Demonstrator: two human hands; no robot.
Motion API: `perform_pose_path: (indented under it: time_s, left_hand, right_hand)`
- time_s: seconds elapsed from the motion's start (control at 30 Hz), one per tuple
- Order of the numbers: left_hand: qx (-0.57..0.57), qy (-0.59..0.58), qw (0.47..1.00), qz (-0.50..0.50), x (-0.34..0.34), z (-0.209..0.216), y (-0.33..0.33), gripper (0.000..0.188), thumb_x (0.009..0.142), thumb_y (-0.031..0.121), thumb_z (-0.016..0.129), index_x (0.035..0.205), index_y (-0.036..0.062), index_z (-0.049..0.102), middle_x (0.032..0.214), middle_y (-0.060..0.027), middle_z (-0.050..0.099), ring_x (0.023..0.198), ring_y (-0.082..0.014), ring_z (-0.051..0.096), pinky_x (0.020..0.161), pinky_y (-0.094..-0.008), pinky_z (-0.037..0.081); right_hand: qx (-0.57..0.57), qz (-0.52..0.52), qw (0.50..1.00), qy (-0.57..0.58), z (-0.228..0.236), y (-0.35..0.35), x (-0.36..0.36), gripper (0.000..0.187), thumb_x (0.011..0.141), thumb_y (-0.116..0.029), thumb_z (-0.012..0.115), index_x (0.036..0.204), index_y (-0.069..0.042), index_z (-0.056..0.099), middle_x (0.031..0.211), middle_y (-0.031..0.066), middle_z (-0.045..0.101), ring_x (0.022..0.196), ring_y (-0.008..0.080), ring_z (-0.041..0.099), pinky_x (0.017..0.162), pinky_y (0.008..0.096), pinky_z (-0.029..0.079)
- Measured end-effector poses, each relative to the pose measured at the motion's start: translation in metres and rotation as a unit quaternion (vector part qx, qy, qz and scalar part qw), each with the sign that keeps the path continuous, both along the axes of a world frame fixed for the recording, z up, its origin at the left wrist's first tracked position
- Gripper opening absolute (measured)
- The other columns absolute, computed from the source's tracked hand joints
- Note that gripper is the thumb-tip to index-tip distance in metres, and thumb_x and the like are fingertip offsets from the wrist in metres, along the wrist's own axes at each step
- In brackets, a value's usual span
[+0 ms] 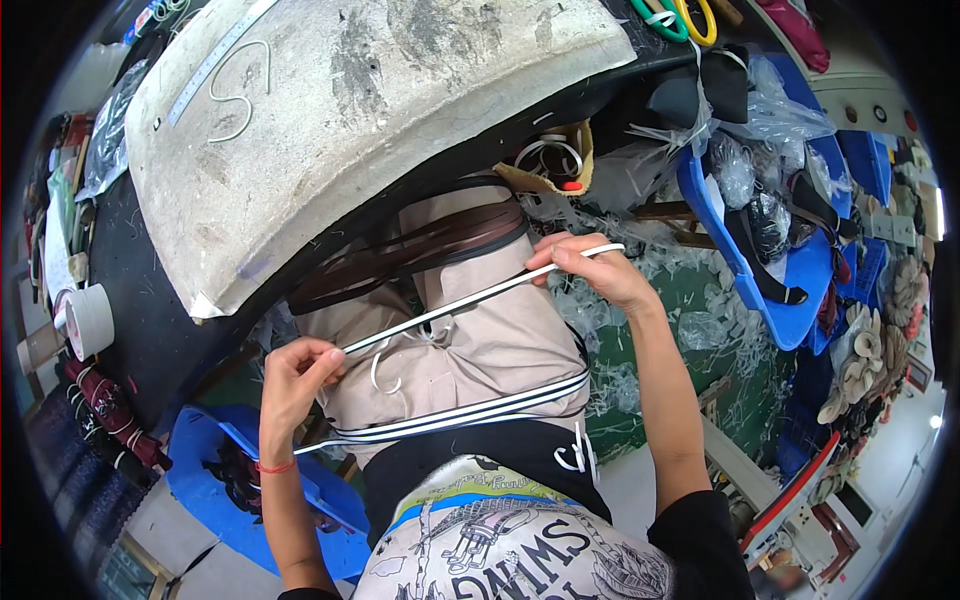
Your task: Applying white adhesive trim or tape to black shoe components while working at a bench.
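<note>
A narrow white strip with a dark edge point(440, 313) is stretched slantwise above my lap. At its lower left my left hand point(297, 388) pinches it between thumb and fingers. My right hand point(597, 272) grips it higher up, and a short white end sticks out past the fingers. A black-and-white striped band point(480, 414) lies across my waist, its left end running beneath my left hand. Over my knees hang several brown and black strips point(450, 238). On the beige trousers point(430, 375) rests a thin curled white piece.
Ahead stands a worktable with a stained pale slab point(380, 110), holding a ruler point(215, 65) and a bent white cord. A blue tub point(270, 490) is at left, and another blue bin point(720, 220) with plastic bags at right. Scraps litter the green floor point(660, 370).
</note>
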State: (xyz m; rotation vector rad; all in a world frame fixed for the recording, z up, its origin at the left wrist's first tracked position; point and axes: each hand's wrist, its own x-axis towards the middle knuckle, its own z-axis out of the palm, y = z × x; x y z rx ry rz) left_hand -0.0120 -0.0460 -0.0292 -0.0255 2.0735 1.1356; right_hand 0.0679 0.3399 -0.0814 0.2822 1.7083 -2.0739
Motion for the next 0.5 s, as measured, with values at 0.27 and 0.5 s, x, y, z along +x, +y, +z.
perform_pose_path:
  time_s: [0.27, 0.5]
  left_hand:
    - [-0.05, 0.041, 0.996, 0.062, 0.007, -0.005, -0.08, 0.018, 0.086, 0.014, 0.066, 0.085, -0.0035, 0.066, 0.071, -0.0053, 0.065, 0.063, -0.0085, 0.059, 0.06, -0.0211, 0.048]
    - [-0.201, 0.168, 0.964, -0.044, 0.009, -0.008, -0.106, 0.016, 0.084, 0.012, 0.063, 0.09, -0.0026, 0.066, 0.076, -0.0125, 0.067, 0.069, -0.0248, 0.064, 0.066, -0.031, 0.05]
  right_hand:
    - [0.024, 0.009, 1.0, 0.007, 0.002, -0.001, -0.001, 0.041, 0.09, -0.035, 0.055, 0.097, 0.003, 0.07, 0.093, 0.0141, 0.065, 0.102, 0.022, 0.054, 0.09, 0.0358, 0.041]
    - [0.039, 0.025, 0.998, 0.047, 0.002, -0.005, -0.005, 0.035, 0.093, -0.029, 0.054, 0.098, 0.003, 0.069, 0.088, 0.0084, 0.064, 0.087, 0.0168, 0.061, 0.083, 0.0302, 0.046]
